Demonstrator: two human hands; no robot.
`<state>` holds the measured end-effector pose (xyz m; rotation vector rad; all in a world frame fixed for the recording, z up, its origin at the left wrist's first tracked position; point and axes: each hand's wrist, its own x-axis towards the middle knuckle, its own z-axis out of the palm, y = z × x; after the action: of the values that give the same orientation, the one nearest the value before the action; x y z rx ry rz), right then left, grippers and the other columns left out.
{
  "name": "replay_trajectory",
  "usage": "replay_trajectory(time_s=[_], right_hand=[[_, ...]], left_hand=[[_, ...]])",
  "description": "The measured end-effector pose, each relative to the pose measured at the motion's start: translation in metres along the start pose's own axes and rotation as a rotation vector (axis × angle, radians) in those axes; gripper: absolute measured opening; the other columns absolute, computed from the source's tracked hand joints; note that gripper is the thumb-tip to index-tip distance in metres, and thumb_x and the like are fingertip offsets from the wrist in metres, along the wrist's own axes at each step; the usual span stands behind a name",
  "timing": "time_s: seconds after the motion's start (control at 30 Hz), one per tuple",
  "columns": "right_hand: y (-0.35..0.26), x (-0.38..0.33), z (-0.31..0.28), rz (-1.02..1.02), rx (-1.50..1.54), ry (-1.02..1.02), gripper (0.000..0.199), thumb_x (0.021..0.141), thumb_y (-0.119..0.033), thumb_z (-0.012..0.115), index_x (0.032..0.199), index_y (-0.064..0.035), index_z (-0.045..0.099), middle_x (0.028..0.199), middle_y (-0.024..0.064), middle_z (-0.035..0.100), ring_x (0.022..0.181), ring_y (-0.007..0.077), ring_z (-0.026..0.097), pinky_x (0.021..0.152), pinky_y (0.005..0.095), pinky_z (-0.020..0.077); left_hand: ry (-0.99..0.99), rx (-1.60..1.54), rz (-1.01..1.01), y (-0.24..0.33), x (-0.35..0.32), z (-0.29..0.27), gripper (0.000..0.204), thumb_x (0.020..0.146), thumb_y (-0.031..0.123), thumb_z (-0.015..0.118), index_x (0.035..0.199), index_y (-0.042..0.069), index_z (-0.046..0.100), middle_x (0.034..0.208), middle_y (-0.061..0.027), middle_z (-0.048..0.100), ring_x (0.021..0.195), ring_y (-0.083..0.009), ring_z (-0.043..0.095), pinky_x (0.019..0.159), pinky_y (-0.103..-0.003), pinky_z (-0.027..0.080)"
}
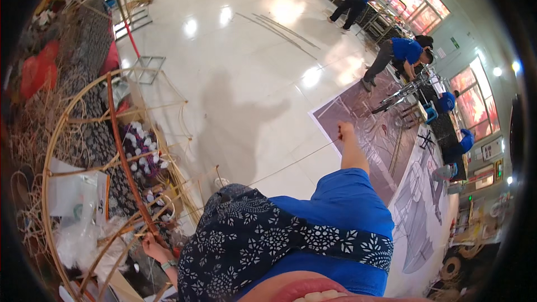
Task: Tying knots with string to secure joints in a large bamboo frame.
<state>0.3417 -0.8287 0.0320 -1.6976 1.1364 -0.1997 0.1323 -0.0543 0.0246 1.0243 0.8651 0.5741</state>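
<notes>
My right hand point(345, 130) is stretched out to the right, closed in a fist on a thin cord point(299, 159). The cord runs taut down and left across my front toward a large curved bamboo frame point(49, 151). At the lower left, my left hand point(156, 248) is closed on the frame, by the lower end of its reddish-brown strip point(119, 134). Just where the cord meets the frame is hard to make out. Pale bent strips form the frame's hoop, and more strips cross inside it.
Behind the frame, a dark patterned table point(84, 72) holds plastic bags point(84, 240) and purple-and-white trimmings point(142, 148). Long strips point(285, 33) lie on the glossy floor. A large printed sheet point(349, 114) covers the floor at right. People in blue shirts point(405, 50) work at tables beyond.
</notes>
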Motion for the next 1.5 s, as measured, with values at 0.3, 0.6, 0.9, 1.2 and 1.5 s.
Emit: replay_trajectory(time_s=[0.3, 0.6, 0.9, 1.2, 1.5], right_hand=[[-0.04, 0.095, -0.126, -0.315, -0.825, 0.142, 0.025, 0.079, -0.027, 0.058, 0.088, -0.0037, 0.059, 0.075, 0.0097, 0.058, 0.061, 0.0204, 0.056, 0.053, 0.0378, 0.0449], [0.049, 0.01, 0.167, -0.542, -1.144, -0.988, 0.031, 0.074, -0.02, 0.062, 0.099, -0.001, 0.058, 0.083, 0.0122, 0.061, 0.077, 0.0182, 0.057, 0.07, 0.0326, 0.046], [0.058, -0.402, 0.4, -0.92, -0.815, -1.998, 0.026, 0.079, -0.023, 0.064, 0.095, -0.0029, 0.059, 0.08, 0.0064, 0.063, 0.072, 0.0131, 0.059, 0.065, 0.0278, 0.0461], [0.085, -0.535, 0.447, -0.351, -0.576, -2.168, 0.024, 0.084, -0.018, 0.057, 0.105, -0.0066, 0.055, 0.067, 0.0011, 0.055, 0.056, 0.0086, 0.05, 0.05, 0.0236, 0.0399], [0.111, -0.557, 0.456, -0.052, -0.35, -2.276, 0.027, 0.089, -0.021, 0.051, 0.108, -0.0035, 0.059, 0.092, 0.0034, 0.061, 0.077, 0.0101, 0.054, 0.067, 0.0268, 0.0459]], left_hand=[[0.15, 0.335, 0.004, 0.007, -0.014, 0.016, 0.01, 0.079, 0.01, 0.064, 0.074, 0.002, 0.06, 0.067, -0.0034, 0.059, 0.061, -0.0122, 0.054, 0.056, -0.024, 0.042], [0.237, 0.24, -0.059, 0.014, -0.015, 0.028, 0.018, 0.084, 0.012, 0.06, 0.071, 0.006, 0.049, 0.062, -0.0034, 0.056, 0.044, -0.0098, 0.048, 0.037, -0.023, 0.035], [0.211, 0.18, -0.096, 0.007, -0.011, 0.022, 0.018, 0.084, 0.009, 0.06, 0.072, 0.005, 0.048, 0.064, -0.0063, 0.056, 0.045, -0.0117, 0.049, 0.038, -0.025, 0.038], [0.256, 0.169, 0.01, -0.022, 0.001, 0.009, 0.018, 0.078, 0.007, 0.066, 0.067, 0.004, 0.052, 0.068, -0.0019, 0.057, 0.06, -0.0082, 0.05, 0.054, -0.024, 0.042], [0.228, 0.279, 0.082, -0.017, 0.0, 0.013, 0.017, 0.079, 0.006, 0.065, 0.069, 0.003, 0.051, 0.069, -0.0029, 0.057, 0.057, -0.0087, 0.049, 0.051, -0.024, 0.042]])
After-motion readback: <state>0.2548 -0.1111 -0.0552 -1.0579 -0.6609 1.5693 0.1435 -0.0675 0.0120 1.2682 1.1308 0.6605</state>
